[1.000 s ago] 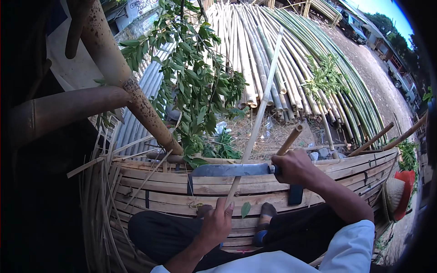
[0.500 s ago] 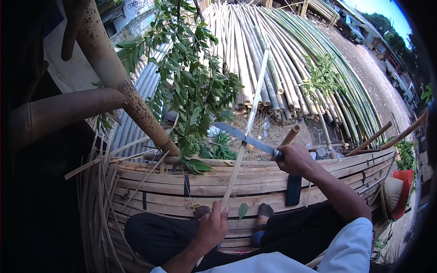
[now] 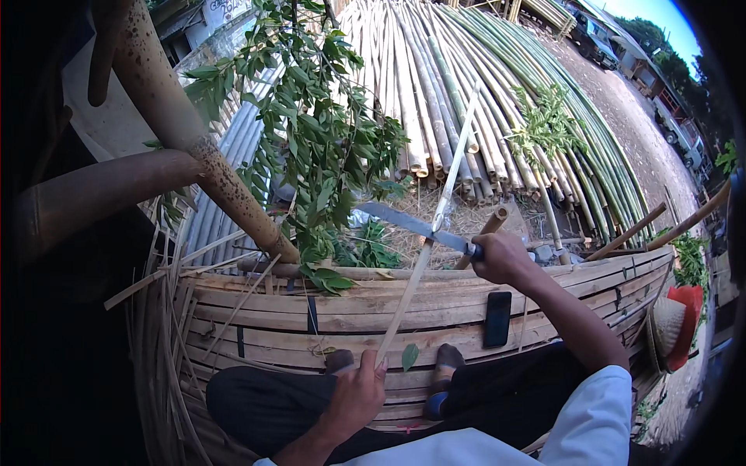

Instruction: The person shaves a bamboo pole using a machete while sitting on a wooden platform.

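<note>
My left hand (image 3: 357, 398) is closed round the lower end of a long, pale bamboo strip (image 3: 409, 293). The strip slants up and away to the right, its far end over the stacked poles. In my right hand (image 3: 501, 258) is the dark handle of a long-bladed knife (image 3: 402, 223). Its grey blade points left and crosses the strip a little beyond the platform's far edge, touching it. Just past the blade the strip looks whiter. My right fingers wrap the handle; both hands are closed.
I sit on a slatted bamboo platform (image 3: 256, 317), where a black phone (image 3: 497, 320) and a green leaf (image 3: 409, 356) lie. Thin strips (image 3: 167, 342) heap at the left beside a thick slanting pole (image 3: 206, 147). Leafy branches (image 3: 322, 140) hang ahead. A straw hat (image 3: 667, 330) is at right; bamboo poles (image 3: 435, 93) lie beyond.
The strip has tilted further right at its far end. The knife remains against it, its crossing point slightly further right. My left hand keeps its grip, and the view has shifted a little.
</note>
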{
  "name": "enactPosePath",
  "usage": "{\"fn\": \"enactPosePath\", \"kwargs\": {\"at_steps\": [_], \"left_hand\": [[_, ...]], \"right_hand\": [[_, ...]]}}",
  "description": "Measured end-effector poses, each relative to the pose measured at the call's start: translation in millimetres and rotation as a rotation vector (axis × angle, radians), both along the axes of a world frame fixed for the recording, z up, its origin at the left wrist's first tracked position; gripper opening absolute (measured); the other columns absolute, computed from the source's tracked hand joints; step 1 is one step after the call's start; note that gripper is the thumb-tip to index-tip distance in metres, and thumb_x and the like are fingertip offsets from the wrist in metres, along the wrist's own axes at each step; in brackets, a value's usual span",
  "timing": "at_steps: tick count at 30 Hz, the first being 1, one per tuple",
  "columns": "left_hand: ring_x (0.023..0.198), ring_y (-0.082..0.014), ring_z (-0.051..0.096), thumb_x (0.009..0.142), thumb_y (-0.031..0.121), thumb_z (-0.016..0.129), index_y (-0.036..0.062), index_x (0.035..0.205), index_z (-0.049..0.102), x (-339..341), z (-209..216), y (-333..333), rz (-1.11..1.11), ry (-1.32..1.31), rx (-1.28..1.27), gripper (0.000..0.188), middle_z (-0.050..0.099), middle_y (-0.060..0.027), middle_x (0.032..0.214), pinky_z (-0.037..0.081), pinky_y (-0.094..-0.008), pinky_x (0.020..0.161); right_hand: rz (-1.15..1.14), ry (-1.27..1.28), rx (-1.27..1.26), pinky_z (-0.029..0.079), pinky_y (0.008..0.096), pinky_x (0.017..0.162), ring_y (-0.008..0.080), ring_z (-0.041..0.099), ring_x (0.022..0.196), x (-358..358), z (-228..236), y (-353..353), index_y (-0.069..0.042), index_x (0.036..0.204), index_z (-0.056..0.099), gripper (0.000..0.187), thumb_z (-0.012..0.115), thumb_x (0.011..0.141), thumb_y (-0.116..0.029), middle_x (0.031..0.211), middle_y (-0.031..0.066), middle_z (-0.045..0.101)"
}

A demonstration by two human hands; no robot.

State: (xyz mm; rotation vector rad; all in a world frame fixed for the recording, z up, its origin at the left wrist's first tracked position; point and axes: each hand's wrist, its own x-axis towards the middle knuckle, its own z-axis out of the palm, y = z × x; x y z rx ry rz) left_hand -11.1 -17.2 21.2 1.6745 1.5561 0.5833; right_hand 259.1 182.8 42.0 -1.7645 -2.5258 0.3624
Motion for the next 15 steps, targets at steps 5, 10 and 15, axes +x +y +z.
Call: {"fn": "enactPosePath", "kwargs": {"at_steps": [5, 10, 15], "left_hand": [[0.059, -0.0478, 0.058, 0.095, 0.014, 0.050, 0.0021, 0.099, 0.041, 1, -7, 1, 0.020, 0.032, 0.003, 0.016, 0.056, -0.0252, 0.058, 0.042, -0.0570, 0.049], [0.062, -0.0477, 0.058, 0.096, 0.015, 0.049, 0.0030, 0.098, 0.042, 3, -7, -4, 0.014, 0.007, -0.007, 0.014, 0.056, -0.0240, 0.058, 0.042, -0.0546, 0.049], [0.062, -0.0478, 0.058, 0.096, 0.014, 0.049, 0.0029, 0.098, 0.043, -1, -2, -3, 0.027, 0.018, -0.051, 0.013, 0.056, -0.0233, 0.059, 0.042, -0.0555, 0.050]], "right_hand": [[0.040, -0.004, -0.087, 0.052, 0.0468, 0.065, 0.0382, 0.065, 0.067, -9, -6, -17, -0.007, 0.077, 0.064, 0.015, 0.061, 0.075, -0.022, 0.064, 0.0173, 0.063], [-0.089, -0.026, -0.115, 0.051, 0.0460, 0.063, 0.0382, 0.064, 0.066, 14, -3, 14, -0.007, 0.077, 0.064, 0.014, 0.061, 0.075, -0.021, 0.064, 0.0181, 0.063], [0.114, -0.023, -0.027, 0.050, 0.0495, 0.066, 0.0358, 0.065, 0.067, -4, -8, -11, -0.008, 0.074, 0.065, 0.015, 0.065, 0.072, -0.023, 0.066, 0.0161, 0.064]]}}
